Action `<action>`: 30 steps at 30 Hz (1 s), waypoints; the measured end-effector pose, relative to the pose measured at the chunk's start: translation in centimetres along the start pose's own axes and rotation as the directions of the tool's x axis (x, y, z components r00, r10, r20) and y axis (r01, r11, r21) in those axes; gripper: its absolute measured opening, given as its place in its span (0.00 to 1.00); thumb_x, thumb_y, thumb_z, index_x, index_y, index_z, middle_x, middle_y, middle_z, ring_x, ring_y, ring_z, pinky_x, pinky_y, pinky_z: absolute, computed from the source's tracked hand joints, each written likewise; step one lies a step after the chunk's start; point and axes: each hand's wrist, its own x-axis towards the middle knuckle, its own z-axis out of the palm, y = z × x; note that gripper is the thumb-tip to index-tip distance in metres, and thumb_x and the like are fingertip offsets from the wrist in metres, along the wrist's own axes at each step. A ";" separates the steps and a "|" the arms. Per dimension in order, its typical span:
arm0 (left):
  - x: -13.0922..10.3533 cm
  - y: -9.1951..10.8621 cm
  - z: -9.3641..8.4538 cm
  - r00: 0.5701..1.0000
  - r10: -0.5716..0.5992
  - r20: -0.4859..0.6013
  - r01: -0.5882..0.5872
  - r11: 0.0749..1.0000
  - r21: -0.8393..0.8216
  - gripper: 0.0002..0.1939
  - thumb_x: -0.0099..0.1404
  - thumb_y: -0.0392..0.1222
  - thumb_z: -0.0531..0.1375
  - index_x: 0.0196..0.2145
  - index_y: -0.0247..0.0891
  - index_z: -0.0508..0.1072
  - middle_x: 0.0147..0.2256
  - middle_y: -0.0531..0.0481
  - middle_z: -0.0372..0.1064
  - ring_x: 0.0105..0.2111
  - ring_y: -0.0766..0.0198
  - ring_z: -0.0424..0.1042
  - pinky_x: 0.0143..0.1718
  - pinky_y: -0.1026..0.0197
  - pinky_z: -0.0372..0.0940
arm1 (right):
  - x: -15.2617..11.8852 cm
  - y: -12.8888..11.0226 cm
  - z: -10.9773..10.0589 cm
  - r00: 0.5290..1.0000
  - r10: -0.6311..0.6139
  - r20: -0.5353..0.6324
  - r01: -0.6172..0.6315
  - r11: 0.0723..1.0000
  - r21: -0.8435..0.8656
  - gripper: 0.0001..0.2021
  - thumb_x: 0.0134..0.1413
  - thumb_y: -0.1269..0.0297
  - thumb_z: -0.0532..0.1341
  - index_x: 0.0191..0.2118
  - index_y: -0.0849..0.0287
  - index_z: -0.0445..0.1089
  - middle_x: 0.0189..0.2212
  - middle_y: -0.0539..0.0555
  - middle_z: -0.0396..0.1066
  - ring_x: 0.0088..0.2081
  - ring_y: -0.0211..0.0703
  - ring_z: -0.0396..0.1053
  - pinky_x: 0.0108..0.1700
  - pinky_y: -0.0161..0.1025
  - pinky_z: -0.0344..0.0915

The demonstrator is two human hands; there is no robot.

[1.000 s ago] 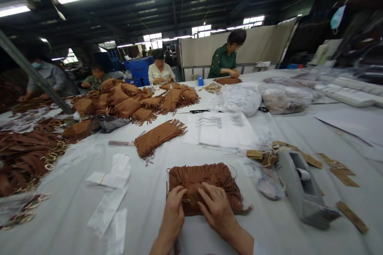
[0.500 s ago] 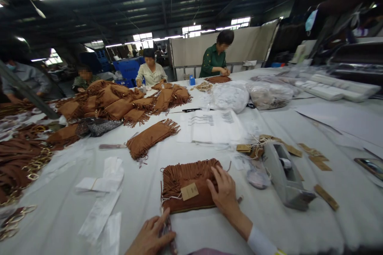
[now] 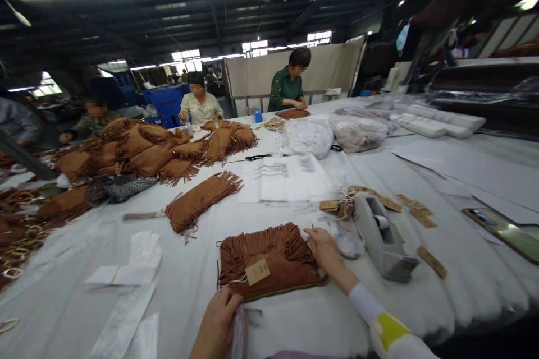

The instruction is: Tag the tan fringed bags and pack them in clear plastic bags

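Fringed pouch: brown, flat [image 3: 273, 280], on the bench [image 3: 307, 320] directly before the person, between the two hands.
Hang tag: tan card [image 3: 257, 272] lying on the pouch front, its white cord running left.
Left hand: at the pouch's lower left corner [image 3: 217, 320], beside a plastic-covered strap [image 3: 240, 332]; cannot tell whether it grips either.
Right hand: palm down at the pouch's right edge [image 3: 326, 252], fingers loosely bent; grip cannot be told.
Hand spacing: well apart.
Right of pouch: grey tape dispenser [image 3: 365, 224], loose tan tag [image 3: 432, 262], phone [image 3: 505, 231] farther out.
Left of pouch: folded white strips [image 3: 122, 275].
Beyond pouch: second fringed pouch [image 3: 202, 202], tilted; printed white bags [image 3: 290, 176]; heap of brown pouches [image 3: 143, 148].
Far side: co-worker in green [image 3: 284, 90], hands at brown fringed material [image 3: 292, 114].
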 end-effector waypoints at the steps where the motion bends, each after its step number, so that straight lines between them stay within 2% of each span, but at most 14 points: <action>1: 0.4 0.6 0.1 1.000 -0.020 0.007 0.020 1.000 -0.018 0.18 0.62 0.28 0.48 0.43 0.43 0.70 0.42 0.46 0.68 0.43 0.58 0.65 0.43 0.57 0.61 | 0.6 0.9 0.2 1.000 -0.011 0.028 0.011 1.000 -0.014 0.12 0.58 0.73 0.54 0.38 0.57 0.75 0.33 0.55 0.73 0.36 0.44 0.68 0.37 0.38 0.58; 4: 1.3 2.7 0.7 0.996 -0.034 0.082 0.034 0.999 0.002 0.11 0.64 0.35 0.53 0.42 0.43 0.71 0.41 0.47 0.68 0.43 0.54 0.64 0.44 0.53 0.58 | 1.3 2.0 0.6 0.996 -0.053 0.071 0.056 0.998 -0.040 0.11 0.56 0.72 0.56 0.28 0.58 0.74 0.30 0.55 0.71 0.34 0.44 0.67 0.36 0.37 0.56; 6: 1.9 4.1 1.2 0.992 -0.062 0.108 0.061 0.998 0.015 0.07 0.66 0.41 0.54 0.37 0.43 0.72 0.39 0.48 0.69 0.42 0.54 0.63 0.43 0.52 0.57 | 1.1 1.9 0.8 0.995 -0.076 0.071 0.080 0.995 -0.056 0.10 0.57 0.73 0.56 0.28 0.59 0.73 0.32 0.56 0.71 0.37 0.46 0.66 0.38 0.39 0.55; 9: 2.4 5.6 1.8 0.989 -0.070 0.132 0.072 0.997 -0.008 0.08 0.67 0.42 0.54 0.33 0.41 0.72 0.38 0.48 0.70 0.42 0.56 0.64 0.42 0.54 0.57 | 0.8 1.9 0.5 0.993 -0.100 0.055 0.103 0.993 -0.062 0.09 0.58 0.73 0.54 0.33 0.60 0.72 0.38 0.58 0.72 0.42 0.48 0.66 0.43 0.41 0.55; 12: 2.0 5.6 1.4 0.985 0.030 0.169 -0.016 0.996 -0.083 0.08 0.65 0.44 0.57 0.40 0.42 0.72 0.44 0.47 0.69 0.43 0.57 0.64 0.44 0.55 0.59 | 0.8 2.0 0.1 0.995 -0.081 0.049 0.084 0.995 -0.053 0.11 0.61 0.70 0.51 0.34 0.60 0.70 0.33 0.57 0.72 0.38 0.48 0.67 0.41 0.42 0.56; 15: 0.8 4.2 0.1 0.985 0.062 0.162 -0.054 0.997 -0.058 0.26 0.58 0.50 0.64 0.54 0.47 0.65 0.53 0.45 0.63 0.48 0.52 0.62 0.47 0.51 0.59 | 0.7 0.8 -0.6 0.997 -0.073 0.036 0.073 0.997 0.002 0.13 0.64 0.66 0.49 0.34 0.59 0.69 0.27 0.54 0.72 0.32 0.44 0.69 0.36 0.39 0.58; 17: 0.0 3.2 -0.4 0.985 0.056 0.164 -0.062 0.998 0.030 0.37 0.53 0.51 0.68 0.58 0.51 0.59 0.58 0.43 0.58 0.50 0.48 0.60 0.49 0.47 0.57 | 0.3 -1.0 -1.1 0.987 -0.158 0.027 0.156 0.985 0.070 0.14 0.65 0.66 0.47 0.35 0.58 0.69 0.29 0.53 0.73 0.33 0.43 0.70 0.37 0.38 0.60; 18: -0.2 2.8 -0.5 0.983 0.054 0.174 -0.068 0.995 0.076 0.38 0.52 0.51 0.69 0.58 0.52 0.59 0.57 0.43 0.58 0.50 0.48 0.60 0.49 0.46 0.57 | 0.1 -2.1 -1.5 0.974 -0.227 0.024 0.224 0.969 0.103 0.14 0.66 0.66 0.47 0.36 0.58 0.70 0.30 0.53 0.73 0.33 0.43 0.70 0.37 0.38 0.61; 20: -0.3 2.4 -0.3 0.980 0.048 0.193 -0.079 0.985 0.152 0.31 0.54 0.50 0.68 0.54 0.51 0.63 0.52 0.45 0.63 0.48 0.49 0.62 0.47 0.47 0.57 | -0.4 -4.0 -2.1 0.933 -0.359 0.007 0.353 0.923 0.151 0.15 0.66 0.66 0.46 0.38 0.57 0.70 0.30 0.53 0.73 0.33 0.42 0.70 0.38 0.38 0.62; 22: 0.1 2.4 0.4 0.982 0.048 0.180 -0.086 0.974 0.208 0.19 0.58 0.49 0.65 0.46 0.48 0.68 0.44 0.49 0.67 0.44 0.53 0.64 0.43 0.50 0.58 | -0.6 -5.0 -2.4 0.914 -0.401 -0.056 0.404 0.900 0.163 0.15 0.66 0.65 0.47 0.40 0.57 0.71 0.33 0.55 0.74 0.36 0.42 0.70 0.40 0.39 0.62; 24: 0.8 2.7 1.4 0.993 0.055 0.109 -0.081 0.964 0.252 0.12 0.60 0.49 0.63 0.40 0.45 0.70 0.39 0.50 0.68 0.40 0.55 0.64 0.40 0.52 0.57 | -0.6 -4.9 -2.0 0.924 -0.353 -0.149 0.372 0.920 0.127 0.15 0.66 0.61 0.48 0.42 0.58 0.71 0.40 0.58 0.74 0.42 0.46 0.70 0.45 0.43 0.62; 26: 1.6 3.3 2.5 0.999 0.052 -0.008 -0.047 0.959 0.278 0.09 0.61 0.48 0.62 0.37 0.44 0.70 0.37 0.51 0.67 0.38 0.57 0.64 0.38 0.54 0.55 | -0.7 -3.8 -0.7 0.937 -0.281 -0.206 0.300 0.952 0.064 0.17 0.65 0.56 0.49 0.45 0.58 0.71 0.48 0.62 0.71 0.49 0.52 0.68 0.49 0.48 0.62; 28: 2.1 3.9 3.8 0.992 0.039 -0.124 -0.002 0.959 0.283 0.05 0.63 0.44 0.61 0.35 0.43 0.70 0.36 0.51 0.67 0.36 0.59 0.63 0.36 0.56 0.54 | -1.2 -2.6 1.2 0.955 -0.222 -0.199 0.231 0.973 0.023 0.21 0.63 0.51 0.49 0.49 0.59 0.69 0.52 0.64 0.68 0.52 0.56 0.66 0.49 0.52 0.62; 30: 2.4 4.6 5.1 0.982 0.055 -0.181 -0.003 0.962 0.274 0.01 0.64 0.40 0.58 0.34 0.42 0.69 0.34 0.51 0.66 0.34 0.61 0.63 0.34 0.57 0.53 | -1.9 -1.9 3.0 0.971 -0.180 -0.159 0.187 0.982 0.030 0.24 0.63 0.48 0.47 0.52 0.59 0.68 0.53 0.65 0.67 0.52 0.57 0.66 0.48 0.53 0.64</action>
